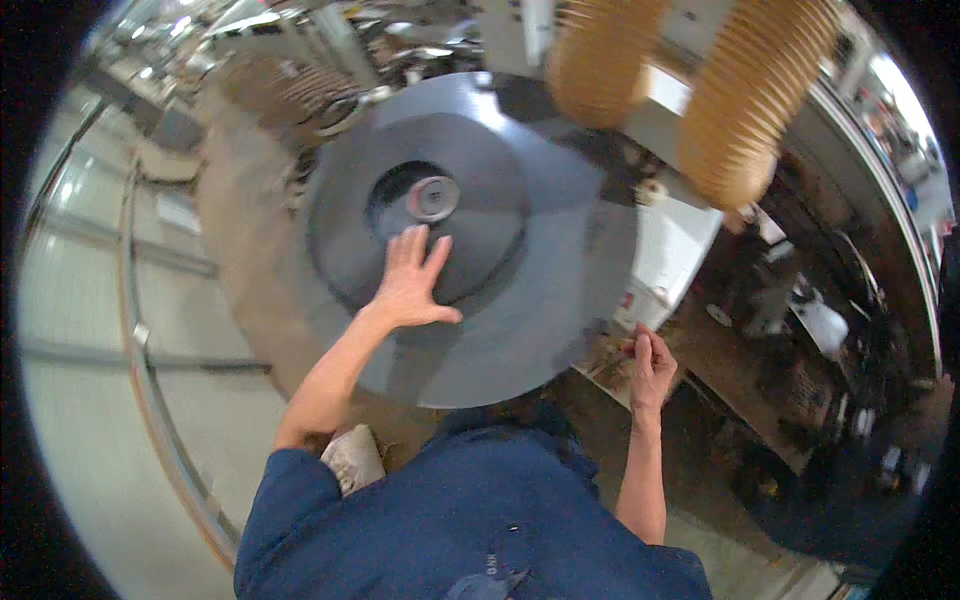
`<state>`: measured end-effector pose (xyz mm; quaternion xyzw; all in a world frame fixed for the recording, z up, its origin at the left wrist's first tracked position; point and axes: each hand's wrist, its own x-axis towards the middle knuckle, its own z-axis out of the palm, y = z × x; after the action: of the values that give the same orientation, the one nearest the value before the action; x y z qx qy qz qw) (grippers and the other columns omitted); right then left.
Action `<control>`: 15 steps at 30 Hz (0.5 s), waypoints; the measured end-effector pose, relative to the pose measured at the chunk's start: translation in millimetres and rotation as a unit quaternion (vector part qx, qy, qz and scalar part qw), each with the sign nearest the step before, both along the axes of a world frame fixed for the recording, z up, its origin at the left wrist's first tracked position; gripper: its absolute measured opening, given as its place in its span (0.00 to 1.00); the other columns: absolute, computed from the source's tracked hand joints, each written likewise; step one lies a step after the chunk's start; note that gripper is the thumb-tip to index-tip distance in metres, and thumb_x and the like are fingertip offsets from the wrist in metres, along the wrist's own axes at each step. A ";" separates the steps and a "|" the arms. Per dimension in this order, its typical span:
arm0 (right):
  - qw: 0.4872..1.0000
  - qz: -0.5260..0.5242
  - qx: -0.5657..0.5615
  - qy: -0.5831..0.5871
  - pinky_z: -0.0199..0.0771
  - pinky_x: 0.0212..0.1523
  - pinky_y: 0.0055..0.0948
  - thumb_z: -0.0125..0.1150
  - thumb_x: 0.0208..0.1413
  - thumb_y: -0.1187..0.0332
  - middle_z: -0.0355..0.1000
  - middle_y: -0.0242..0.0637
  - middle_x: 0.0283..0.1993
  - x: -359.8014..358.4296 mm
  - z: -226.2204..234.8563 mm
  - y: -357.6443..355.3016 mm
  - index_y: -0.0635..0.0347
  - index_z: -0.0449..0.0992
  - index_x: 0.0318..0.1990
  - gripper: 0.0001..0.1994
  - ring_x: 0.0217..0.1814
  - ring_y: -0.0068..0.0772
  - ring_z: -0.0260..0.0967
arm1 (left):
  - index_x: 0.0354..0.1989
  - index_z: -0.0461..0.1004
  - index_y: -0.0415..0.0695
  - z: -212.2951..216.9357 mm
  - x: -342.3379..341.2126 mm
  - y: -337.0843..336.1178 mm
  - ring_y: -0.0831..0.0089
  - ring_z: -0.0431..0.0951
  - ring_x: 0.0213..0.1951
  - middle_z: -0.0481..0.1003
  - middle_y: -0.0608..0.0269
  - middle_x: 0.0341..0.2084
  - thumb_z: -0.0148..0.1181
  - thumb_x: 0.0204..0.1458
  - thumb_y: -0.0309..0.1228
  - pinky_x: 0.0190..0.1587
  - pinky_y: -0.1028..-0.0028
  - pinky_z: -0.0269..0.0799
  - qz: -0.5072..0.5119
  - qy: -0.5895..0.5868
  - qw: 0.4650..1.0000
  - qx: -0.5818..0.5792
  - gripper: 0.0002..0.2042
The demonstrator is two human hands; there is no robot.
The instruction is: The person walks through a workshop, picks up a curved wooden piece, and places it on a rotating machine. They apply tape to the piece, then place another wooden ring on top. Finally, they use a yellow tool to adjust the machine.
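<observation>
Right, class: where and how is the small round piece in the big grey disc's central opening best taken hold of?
The round piece is best held by its outer rim, I'd judge, coming from above and the left: its circular face shows upward, and the dark opening leaves room on that side. Its finer shape is too blurred to tell.

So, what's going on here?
A person has bare hands out at a big grey disc. The left hand is spread, palm down, over its raised middle, fingertips near a dark hole with a small round piece at it; I can't tell whether the palm is pressing. The right hand is off by the disc's right side, its fingers drawn together; whether they pinch something small is too blurred to say. Two tan hoses hang beyond.
</observation>
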<state>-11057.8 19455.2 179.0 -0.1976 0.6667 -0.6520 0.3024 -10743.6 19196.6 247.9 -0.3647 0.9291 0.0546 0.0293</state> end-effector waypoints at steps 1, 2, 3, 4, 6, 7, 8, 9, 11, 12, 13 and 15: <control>0.999 -0.025 0.030 0.008 0.69 0.35 0.24 0.57 0.61 0.64 0.74 0.34 0.32 -28.2 -17.4 16.6 0.68 0.77 0.50 0.16 0.33 0.22 0.69 | 0.70 0.50 0.43 9.7 -5.4 4.4 0.39 0.38 0.70 0.43 0.34 0.68 0.70 0.28 0.61 0.68 0.45 0.35 -0.005 0.004 1.000 -0.005 0.60; 0.996 -0.052 0.064 0.016 0.67 0.33 0.24 0.57 0.61 0.64 0.74 0.33 0.31 -52.9 -33.5 36.2 0.68 0.77 0.50 0.16 0.31 0.22 0.67 | 0.69 0.50 0.41 9.2 -7.8 8.9 0.40 0.39 0.70 0.43 0.35 0.67 0.71 0.27 0.61 0.68 0.46 0.37 -0.005 0.013 1.000 -0.026 0.60; 0.991 -0.079 0.105 0.026 0.66 0.32 0.25 0.56 0.61 0.65 0.73 0.33 0.30 -76.5 -48.6 55.5 0.69 0.77 0.49 0.16 0.30 0.22 0.66 | 0.69 0.50 0.41 6.1 -9.4 10.7 0.40 0.39 0.70 0.43 0.36 0.68 0.72 0.28 0.59 0.68 0.47 0.36 0.006 0.031 0.999 -0.022 0.59; 0.973 -0.092 0.207 0.046 0.63 0.30 0.28 0.56 0.61 0.65 0.69 0.31 0.28 -101.3 -70.2 71.3 0.70 0.76 0.49 0.16 0.27 0.21 0.60 | 0.70 0.49 0.42 10.0 -16.5 16.0 0.40 0.38 0.70 0.43 0.36 0.68 0.73 0.29 0.57 0.69 0.47 0.35 0.040 0.019 0.999 -0.006 0.59; 0.955 -0.079 0.280 0.056 0.65 0.33 0.29 0.58 0.60 0.64 0.68 0.33 0.29 -135.4 -88.8 77.9 0.69 0.75 0.51 0.18 0.30 0.22 0.61 | 0.71 0.47 0.43 5.6 -17.9 27.1 0.40 0.40 0.70 0.41 0.38 0.70 0.73 0.31 0.56 0.69 0.45 0.34 0.062 0.024 0.998 -0.014 0.59; 0.943 -0.077 0.306 0.108 0.67 0.37 0.30 0.59 0.59 0.64 0.69 0.36 0.30 -152.2 -113.7 85.5 0.69 0.73 0.53 0.20 0.32 0.25 0.64 | 0.71 0.47 0.43 0.8 -20.5 32.6 0.40 0.40 0.70 0.41 0.38 0.70 0.72 0.33 0.56 0.69 0.46 0.35 0.063 0.042 0.997 -0.013 0.58; 0.929 -0.068 0.327 0.157 0.70 0.40 0.32 0.60 0.59 0.63 0.70 0.38 0.31 -167.8 -139.1 86.5 0.69 0.71 0.56 0.22 0.35 0.29 0.68 | 0.71 0.47 0.43 1.7 -22.9 38.4 0.40 0.41 0.70 0.41 0.39 0.70 0.71 0.34 0.57 0.69 0.46 0.36 0.071 0.056 0.996 -0.018 0.57; 0.935 -0.041 0.320 0.148 0.71 0.44 0.36 0.61 0.58 0.62 0.72 0.43 0.36 -178.0 -149.6 77.0 0.68 0.69 0.58 0.24 0.39 0.36 0.71 | 0.71 0.47 0.43 1.7 -24.1 45.4 0.40 0.41 0.70 0.42 0.40 0.70 0.70 0.36 0.56 0.69 0.46 0.37 0.079 0.059 0.995 -0.022 0.55; 0.913 -0.001 0.343 0.222 0.73 0.49 0.43 0.63 0.56 0.60 0.74 0.49 0.44 -189.8 -173.5 52.1 0.65 0.66 0.61 0.28 0.46 0.48 0.73 | 0.71 0.48 0.43 5.8 -23.6 55.4 0.40 0.42 0.70 0.43 0.40 0.70 0.68 0.40 0.56 0.69 0.47 0.38 0.092 0.066 0.993 -0.029 0.52; 0.878 0.012 0.371 0.304 0.73 0.51 0.45 0.63 0.55 0.59 0.73 0.51 0.48 -195.8 -195.1 39.4 0.64 0.65 0.62 0.29 0.48 0.51 0.73 | 0.71 0.48 0.43 8.6 -23.8 59.5 0.40 0.43 0.69 0.43 0.40 0.69 0.67 0.42 0.55 0.69 0.47 0.39 0.098 0.071 0.992 -0.031 0.51; 0.834 0.027 0.394 0.385 0.73 0.52 0.48 0.64 0.55 0.58 0.72 0.53 0.52 -201.3 -210.7 25.8 0.63 0.65 0.62 0.31 0.50 0.55 0.72 | 0.71 0.49 0.43 7.1 -22.5 62.9 0.40 0.43 0.69 0.44 0.40 0.69 0.66 0.44 0.55 0.69 0.48 0.40 0.107 0.078 0.991 -0.035 0.50; 0.836 0.087 0.409 0.355 0.72 0.53 0.48 0.65 0.51 0.57 0.71 0.55 0.53 -198.0 -206.9 -10.0 0.58 0.68 0.59 0.29 0.52 0.58 0.70 | 0.69 0.52 0.42 14.2 -21.0 76.9 0.40 0.47 0.68 0.47 0.40 0.68 0.64 0.49 0.53 0.68 0.49 0.44 0.143 0.087 0.985 -0.040 0.44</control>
<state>-11255.8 19445.2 -28.0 -0.3308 0.9143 -0.1766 0.1534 -10764.6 19273.5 262.1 -0.4885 0.8678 0.0528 -0.0742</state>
